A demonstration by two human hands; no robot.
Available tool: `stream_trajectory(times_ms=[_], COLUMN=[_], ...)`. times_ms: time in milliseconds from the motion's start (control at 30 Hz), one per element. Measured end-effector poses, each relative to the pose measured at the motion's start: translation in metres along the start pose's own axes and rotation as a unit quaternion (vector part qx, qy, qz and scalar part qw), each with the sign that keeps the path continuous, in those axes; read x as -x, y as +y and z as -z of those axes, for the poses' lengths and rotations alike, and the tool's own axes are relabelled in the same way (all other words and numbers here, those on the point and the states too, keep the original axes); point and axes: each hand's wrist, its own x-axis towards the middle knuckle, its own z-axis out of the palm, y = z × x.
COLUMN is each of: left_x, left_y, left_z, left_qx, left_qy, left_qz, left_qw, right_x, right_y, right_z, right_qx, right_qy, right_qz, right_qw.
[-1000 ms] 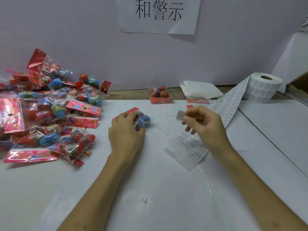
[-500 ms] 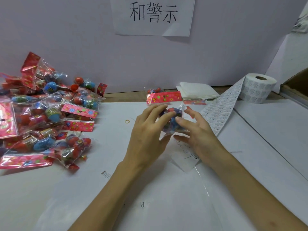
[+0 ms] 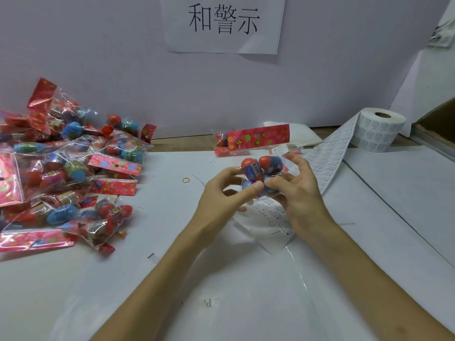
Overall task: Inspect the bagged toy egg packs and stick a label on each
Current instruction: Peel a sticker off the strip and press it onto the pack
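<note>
Head view: both hands (image 3: 261,193) grip a crinkly clear pack (image 3: 261,168) of glossy eggs

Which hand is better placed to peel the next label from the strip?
Probably the right hand: the label strip runs just beside it, while the left hand sits farther away, gripping the egg pack.

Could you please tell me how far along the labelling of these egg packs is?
Possibly done: one pack lies apart by the wall. In hand: both hands, left hand and right hand, hold a pack with a white label at its top. Left: the large pile, and the label roll is still thick.
</note>
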Motion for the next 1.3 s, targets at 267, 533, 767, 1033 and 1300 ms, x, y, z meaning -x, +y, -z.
stream_trajectory(times_ms=[267, 533, 767, 1033, 1300], left_x=[0.003, -0.002, -0.008, -0.01, -0.008], left_y=[-0.002, 0.0, 0.006, 0.009, 0.012], left_z=[-0.005, 0.001, 0.007, 0.008, 0.008], left_qx=[0.015, 0.156, 0.25, 0.253, 0.24], left_qy=[-0.015, 0.056, 0.083, 0.185, 0.182], left_qz=[0.01, 0.084, 0.128, 0.112, 0.11], left_qw=[1.0, 0.983, 0.956, 0.943, 0.947], right_x=[0.003, 0.002, -0.001, 0.007, 0.01], right_y=[0.0, -0.007, -0.015, -0.009, -0.007], right_z=[-0.002, 0.003, 0.011, -0.001, -0.006], right_qx=[0.029, 0.058, 0.036, -0.015, 0.001], right_qy=[-0.027, -0.039, 0.003, -0.162, -0.176], right_qz=[0.006, 0.0, 0.017, -0.06, -0.058], right_qw=[0.999, 0.998, 0.999, 0.985, 0.983])
